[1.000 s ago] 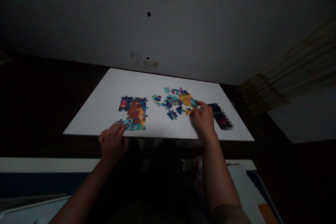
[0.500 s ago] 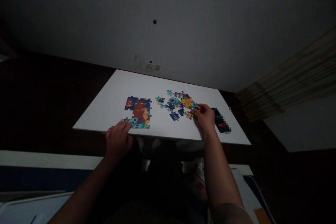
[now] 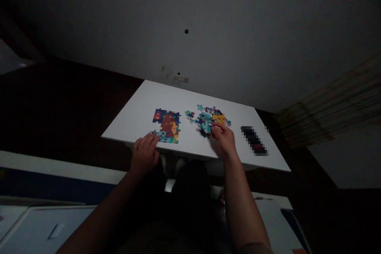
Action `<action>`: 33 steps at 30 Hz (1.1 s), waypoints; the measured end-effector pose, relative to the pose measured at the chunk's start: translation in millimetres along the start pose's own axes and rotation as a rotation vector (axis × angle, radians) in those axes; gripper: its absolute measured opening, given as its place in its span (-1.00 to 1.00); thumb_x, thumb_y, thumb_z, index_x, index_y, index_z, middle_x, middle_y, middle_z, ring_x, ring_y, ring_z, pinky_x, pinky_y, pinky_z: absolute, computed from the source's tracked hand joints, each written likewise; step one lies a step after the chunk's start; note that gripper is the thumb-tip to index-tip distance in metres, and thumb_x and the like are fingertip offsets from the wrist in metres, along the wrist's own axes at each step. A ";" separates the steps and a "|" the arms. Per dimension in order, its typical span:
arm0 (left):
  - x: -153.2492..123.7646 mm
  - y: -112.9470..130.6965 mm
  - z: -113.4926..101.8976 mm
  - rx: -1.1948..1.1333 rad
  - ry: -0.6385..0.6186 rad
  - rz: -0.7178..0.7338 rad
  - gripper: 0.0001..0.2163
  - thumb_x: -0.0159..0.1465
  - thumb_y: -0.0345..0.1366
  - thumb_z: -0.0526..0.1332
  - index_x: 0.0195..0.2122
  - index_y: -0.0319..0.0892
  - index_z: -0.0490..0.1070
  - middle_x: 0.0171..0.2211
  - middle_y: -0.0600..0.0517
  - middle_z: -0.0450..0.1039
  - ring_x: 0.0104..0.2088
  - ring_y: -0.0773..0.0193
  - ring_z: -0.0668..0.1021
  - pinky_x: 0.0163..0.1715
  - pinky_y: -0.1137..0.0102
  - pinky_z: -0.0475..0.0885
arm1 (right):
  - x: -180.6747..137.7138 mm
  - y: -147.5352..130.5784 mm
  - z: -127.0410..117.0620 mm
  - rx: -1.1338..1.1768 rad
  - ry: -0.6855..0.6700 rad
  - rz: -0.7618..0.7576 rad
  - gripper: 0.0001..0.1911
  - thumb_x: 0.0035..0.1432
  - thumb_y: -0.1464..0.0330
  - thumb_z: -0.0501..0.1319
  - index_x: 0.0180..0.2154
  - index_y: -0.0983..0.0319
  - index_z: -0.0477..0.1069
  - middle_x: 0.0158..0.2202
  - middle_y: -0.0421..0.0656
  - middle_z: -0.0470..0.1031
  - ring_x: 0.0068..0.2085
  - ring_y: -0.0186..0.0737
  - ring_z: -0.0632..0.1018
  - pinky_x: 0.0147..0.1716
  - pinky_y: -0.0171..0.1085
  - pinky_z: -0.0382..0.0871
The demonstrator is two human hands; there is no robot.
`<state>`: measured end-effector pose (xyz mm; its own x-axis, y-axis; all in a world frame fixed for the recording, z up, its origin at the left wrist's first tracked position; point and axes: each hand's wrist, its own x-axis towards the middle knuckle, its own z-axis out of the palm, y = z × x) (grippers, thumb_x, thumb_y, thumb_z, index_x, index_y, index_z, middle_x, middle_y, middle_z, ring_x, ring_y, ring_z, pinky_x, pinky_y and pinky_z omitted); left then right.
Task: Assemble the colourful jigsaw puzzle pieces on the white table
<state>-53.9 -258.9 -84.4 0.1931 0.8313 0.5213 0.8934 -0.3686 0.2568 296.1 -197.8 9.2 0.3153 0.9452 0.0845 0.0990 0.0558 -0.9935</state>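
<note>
A partly joined jigsaw puzzle [image 3: 169,125] with a brown bear picture lies flat at the left of the white table. My left hand [image 3: 145,151] rests at the table's front edge, fingers stretched out over the puzzle's lower left corner. To the right of it is a loose pile of puzzle pieces [image 3: 218,117], some overlapping. At the pile's front side, my right hand [image 3: 224,139] has thumb and fingers pinched together on a teal puzzle piece [image 3: 207,127], whose outline is partly lost among the other pieces.
A dark, blurred-out phone-like object [image 3: 254,141] lies on the white table [image 3: 127,121] right of my right hand. Behind the table stands a wall with a socket [image 3: 181,78]. A striped curtain [image 3: 315,115] hangs at the right.
My right hand has moved left, from the right side of the pile to its front. My left hand stays on the puzzle's corner. The whole view has shifted slightly.
</note>
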 end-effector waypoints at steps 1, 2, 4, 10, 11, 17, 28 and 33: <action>-0.3 0.0 -0.5 -0.006 -0.006 -0.001 -0.20 0.37 -0.40 0.20 0.60 0.18 0.01 0.42 -0.12 0.44 0.40 -0.20 0.48 0.39 -0.21 0.24 | -1.2 -0.3 3.1 0.020 -0.025 0.005 -0.64 0.05 0.14 0.50 -0.13 0.13 0.66 -0.33 -0.12 0.71 -0.36 -0.07 0.66 -0.35 -0.12 0.58; -0.5 0.1 -0.9 -0.011 -0.009 -0.002 -0.22 0.37 -0.40 0.20 0.59 0.17 0.05 0.43 -0.12 0.43 0.40 -0.20 0.48 0.40 -0.21 0.23 | -2.3 -1.0 6.1 0.034 -0.055 -0.004 -0.65 0.04 0.15 0.50 -0.12 0.12 0.66 -0.31 -0.13 0.71 -0.34 -0.07 0.67 -0.30 -0.11 0.59; -0.3 0.5 -2.0 -0.016 -0.015 -0.008 -0.26 0.37 -0.38 0.20 0.57 0.15 0.12 0.43 -0.12 0.43 0.41 -0.20 0.47 0.40 -0.21 0.23 | -4.5 -2.9 12.4 0.042 -0.120 -0.029 -0.66 0.02 0.20 0.51 -0.12 0.10 0.67 -0.27 -0.14 0.72 -0.27 -0.08 0.68 -0.22 -0.10 0.61; 1.2 1.7 -6.4 0.009 -0.046 -0.004 -0.42 0.42 -0.37 0.16 0.47 0.03 0.30 0.41 -0.18 0.45 0.43 -0.15 0.46 0.41 -0.17 0.23 | -9.4 -6.9 34.2 0.004 -0.185 -0.038 -0.64 -0.10 0.31 0.54 -0.17 0.12 0.65 -0.27 -0.17 0.67 -0.34 -0.20 0.61 -0.28 -0.19 0.59; 0.9 1.6 -6.7 0.009 -0.048 -0.003 -0.43 0.42 -0.37 0.16 0.46 0.03 0.31 0.41 -0.18 0.45 0.43 -0.14 0.46 0.41 -0.16 0.23 | -9.9 -6.6 38.0 0.005 -0.192 -0.032 -0.63 -0.10 0.31 0.54 -0.17 0.13 0.64 -0.29 -0.18 0.66 -0.36 -0.22 0.60 -0.29 -0.20 0.59; -2.8 -2.5 -0.1 0.009 0.034 0.051 -0.43 0.39 -0.39 0.19 0.44 -0.06 0.37 0.40 -0.19 0.47 0.40 -0.14 0.49 0.39 -0.11 0.24 | -13.1 -6.8 57.4 -0.003 -0.266 -0.016 -0.63 0.00 0.22 0.55 -0.12 0.11 0.61 -0.27 -0.15 0.70 -0.26 -0.11 0.68 -0.15 -0.08 0.63; -1.2 -4.0 2.1 -0.005 0.144 0.098 -0.44 0.38 -0.42 0.21 0.42 -0.08 0.44 0.35 -0.17 0.53 0.33 -0.14 0.55 0.35 -0.03 0.25 | -12.1 2.6 50.2 -0.394 -0.378 -0.151 -0.74 0.30 0.19 0.28 -0.03 0.08 0.62 -0.12 -0.10 0.71 -0.11 0.01 0.67 0.00 0.00 0.54; -0.3 -4.6 4.2 -0.003 0.179 0.111 -0.35 0.37 -0.43 0.24 0.50 -0.05 0.33 0.33 -0.17 0.54 0.30 -0.16 0.57 0.33 -0.05 0.25 | -13.5 6.4 10.5 -0.656 -0.369 -0.232 -0.73 0.29 0.26 0.16 -0.11 0.08 0.62 -0.10 -0.10 0.70 -0.07 0.03 0.66 0.00 -0.01 0.53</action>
<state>-56.4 -255.7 -89.2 0.2143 0.6983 0.6829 0.8696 -0.4548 0.1923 282.5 -206.8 0.9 -0.1038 0.9847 0.1397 0.6968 0.1722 -0.6963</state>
